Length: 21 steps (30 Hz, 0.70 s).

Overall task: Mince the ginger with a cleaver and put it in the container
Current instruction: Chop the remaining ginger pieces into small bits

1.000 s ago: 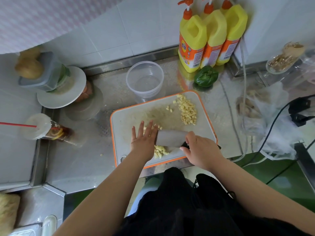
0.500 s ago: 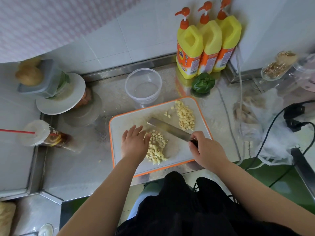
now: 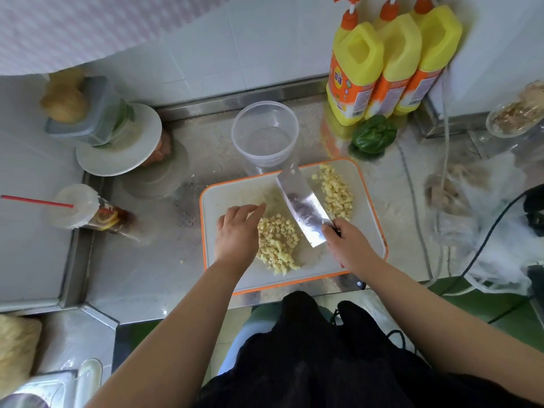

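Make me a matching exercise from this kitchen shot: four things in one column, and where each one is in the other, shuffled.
Things:
1. cleaver
2. clear container
3. green pepper
4. drink with red straw

Places:
A. in front of the yellow bottles
B. held in the right hand
C. far left of the counter
D. just behind the cutting board

Pairs: 1-B, 2-D, 3-A, 4-C

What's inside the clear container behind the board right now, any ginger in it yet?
The clear container looks empty: its bare bottom shows through and no ginger is visible. The cleaver tip covers a bit of its near wall. Both ginger piles remain on the cutting board.
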Tool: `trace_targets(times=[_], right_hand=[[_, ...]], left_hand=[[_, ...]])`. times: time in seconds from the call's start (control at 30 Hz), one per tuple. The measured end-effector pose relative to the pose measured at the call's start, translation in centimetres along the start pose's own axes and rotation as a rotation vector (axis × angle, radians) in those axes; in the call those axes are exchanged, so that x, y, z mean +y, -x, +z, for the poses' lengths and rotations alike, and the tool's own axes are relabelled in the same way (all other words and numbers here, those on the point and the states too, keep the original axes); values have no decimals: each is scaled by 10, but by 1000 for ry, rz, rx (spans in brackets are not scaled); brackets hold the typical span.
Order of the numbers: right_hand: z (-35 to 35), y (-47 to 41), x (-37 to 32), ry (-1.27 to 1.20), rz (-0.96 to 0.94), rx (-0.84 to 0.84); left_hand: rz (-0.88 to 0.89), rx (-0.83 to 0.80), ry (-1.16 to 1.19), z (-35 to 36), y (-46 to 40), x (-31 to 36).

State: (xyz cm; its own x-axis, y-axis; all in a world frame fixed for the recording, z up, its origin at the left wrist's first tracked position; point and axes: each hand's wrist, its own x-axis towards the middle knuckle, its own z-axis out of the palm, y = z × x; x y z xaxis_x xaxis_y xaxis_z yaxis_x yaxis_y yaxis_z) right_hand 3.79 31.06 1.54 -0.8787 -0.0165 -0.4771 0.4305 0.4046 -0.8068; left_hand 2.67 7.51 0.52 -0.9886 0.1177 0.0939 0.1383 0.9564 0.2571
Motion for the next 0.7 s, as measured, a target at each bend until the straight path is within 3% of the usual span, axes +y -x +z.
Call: trace_targets(times=[0.13, 0.3, 0.47, 0.6, 0.7], right_hand=[[8, -2, 0, -54, 43, -74], [5, -5, -4, -46, 11, -40], [6, -9, -7, 50, 7, -118], [8, -9, -10, -9, 26, -116], [7, -8, -12, 32, 12, -131]], left_hand=[[-72, 42, 124, -3, 3, -5], [40, 7, 178, 1, 12, -11], [36, 111, 207, 2, 13, -16], [71, 212, 232, -3, 12, -21], [64, 213, 245, -2, 13, -23]])
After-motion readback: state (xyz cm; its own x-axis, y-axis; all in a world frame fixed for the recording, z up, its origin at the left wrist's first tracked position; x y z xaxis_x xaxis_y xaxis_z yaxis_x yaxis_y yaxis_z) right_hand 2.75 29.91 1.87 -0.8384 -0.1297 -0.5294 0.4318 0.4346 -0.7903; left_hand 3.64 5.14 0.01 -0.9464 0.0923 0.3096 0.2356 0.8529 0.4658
